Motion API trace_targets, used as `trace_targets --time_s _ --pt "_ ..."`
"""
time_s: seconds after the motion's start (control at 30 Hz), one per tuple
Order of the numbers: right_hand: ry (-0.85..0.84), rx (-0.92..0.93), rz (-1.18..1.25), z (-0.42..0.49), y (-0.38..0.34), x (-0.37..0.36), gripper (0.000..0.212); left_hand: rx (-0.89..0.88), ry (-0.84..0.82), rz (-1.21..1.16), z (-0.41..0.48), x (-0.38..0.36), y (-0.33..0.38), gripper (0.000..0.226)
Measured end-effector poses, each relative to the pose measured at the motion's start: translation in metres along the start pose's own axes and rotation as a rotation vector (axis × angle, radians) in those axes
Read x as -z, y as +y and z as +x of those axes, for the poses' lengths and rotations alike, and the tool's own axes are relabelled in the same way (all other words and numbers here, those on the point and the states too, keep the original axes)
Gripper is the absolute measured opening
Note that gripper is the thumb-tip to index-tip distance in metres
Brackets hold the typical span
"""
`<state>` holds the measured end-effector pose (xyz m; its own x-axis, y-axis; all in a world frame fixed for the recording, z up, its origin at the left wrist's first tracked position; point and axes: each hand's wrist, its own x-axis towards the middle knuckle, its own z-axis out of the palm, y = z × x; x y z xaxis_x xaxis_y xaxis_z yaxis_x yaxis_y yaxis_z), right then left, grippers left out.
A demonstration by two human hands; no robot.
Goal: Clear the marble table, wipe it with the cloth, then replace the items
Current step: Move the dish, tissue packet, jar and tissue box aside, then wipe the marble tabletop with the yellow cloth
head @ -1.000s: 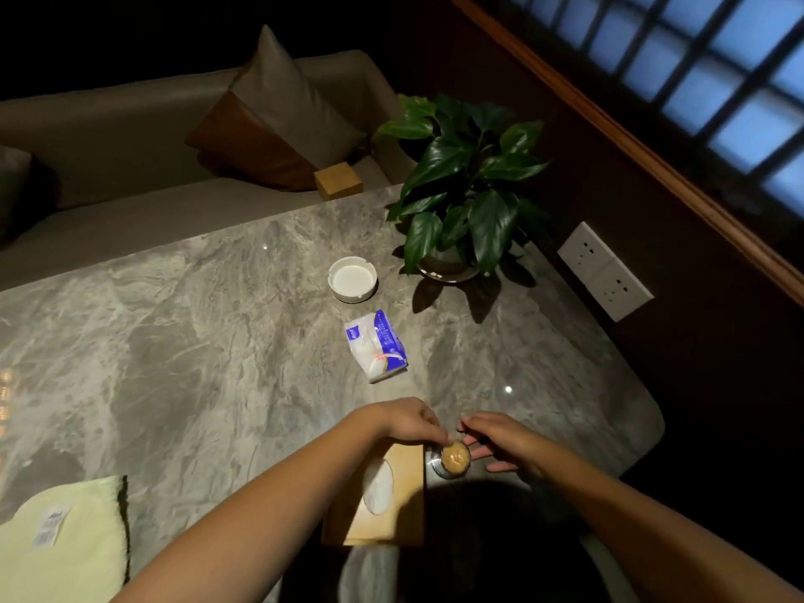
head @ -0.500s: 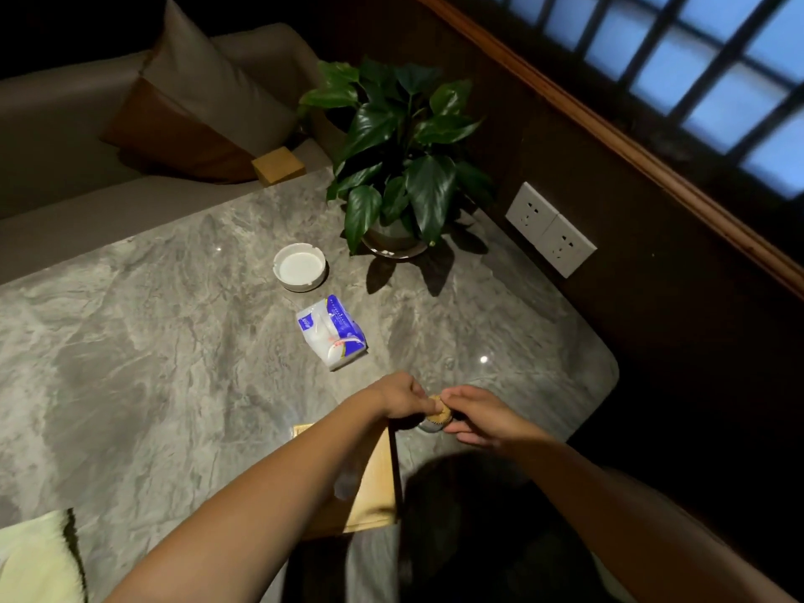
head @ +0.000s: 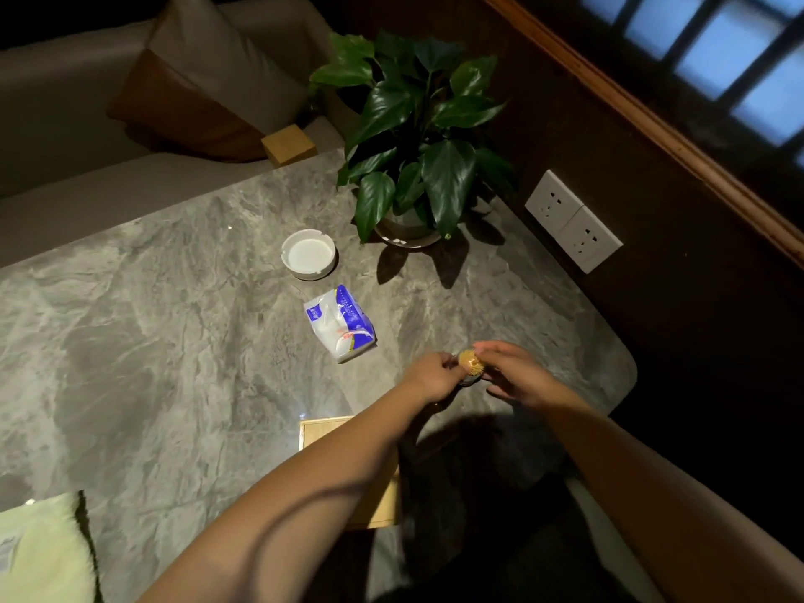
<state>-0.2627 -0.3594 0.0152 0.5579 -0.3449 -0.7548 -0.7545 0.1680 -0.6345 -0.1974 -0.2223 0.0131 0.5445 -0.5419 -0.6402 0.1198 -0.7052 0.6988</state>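
While both hands are meeting above the right part of the marble desk [head: 174, 324], a small round container [head: 471, 363] with a yellow-brown top is being held between them, just over the surface. The left hand [head: 430, 376] is pinching the container's left edge with its fingers [head: 448, 363] pressed together, and the right hand [head: 517, 376] is gripping the other side, its fingers [head: 491, 348] curling over the top. What lies under the yellow-brown top is too dark to tell.

Just beyond the hands a blue-and-white tissue packet [head: 340, 324] is lying flat on the desk, and farther back a white ashtray [head: 309, 254] is sitting near a potted plant [head: 417, 137] at the desk's far right edge. Under the left forearm a wooden tissue box [head: 322, 433] is lying, partly hidden by the arm. At the near left corner a pale yellow cloth [head: 39, 554] is resting on the desk. Behind the far edge a small wooden block [head: 289, 145] is sitting on a sofa [head: 65, 124] beside a cushion [head: 209, 84]. A double wall socket [head: 573, 221] is showing on the dark wall to the right.
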Motion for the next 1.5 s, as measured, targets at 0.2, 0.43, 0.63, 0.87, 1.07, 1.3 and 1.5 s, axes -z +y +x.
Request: trace_targets --time_s 0.2,0.43,0.63,0.87,1.07,1.3,1.5 --pt "0.218 0.141 -0.003 0.013 -0.032 -0.005 0.012 -0.112 0.220 0.144 -0.037 0.041 -0.014 0.057" --pt "0.140 0.613 -0.295 -0.020 -0.093 -0.109 0.023 0.006 0.430 0.431 -0.093 0.118 -0.070 0.071" --pt "-0.188 0.764 -0.580 -0.069 -0.098 -0.246 0.028 0.077 0.563 0.447 -0.174 0.167 -0.151 0.072" --pt "-0.407 0.891 -0.789 -0.147 -0.046 -0.404 0.031 0.172 0.694 0.436 -0.285 0.211 -0.269 0.071" --pt "-0.609 0.802 -1.113 -0.186 0.016 -0.504 0.046 0.321 0.741 0.368 -0.371 0.228 -0.386 0.071" --pt "-0.596 0.804 -1.378 -0.203 0.081 -0.547 0.056 0.413 0.769 0.318 -0.429 0.227 -0.483 0.067" --pt "-0.321 0.799 -1.733 -0.202 0.115 -0.548 0.058 0.553 0.759 0.303 -0.459 0.232 -0.545 0.066"
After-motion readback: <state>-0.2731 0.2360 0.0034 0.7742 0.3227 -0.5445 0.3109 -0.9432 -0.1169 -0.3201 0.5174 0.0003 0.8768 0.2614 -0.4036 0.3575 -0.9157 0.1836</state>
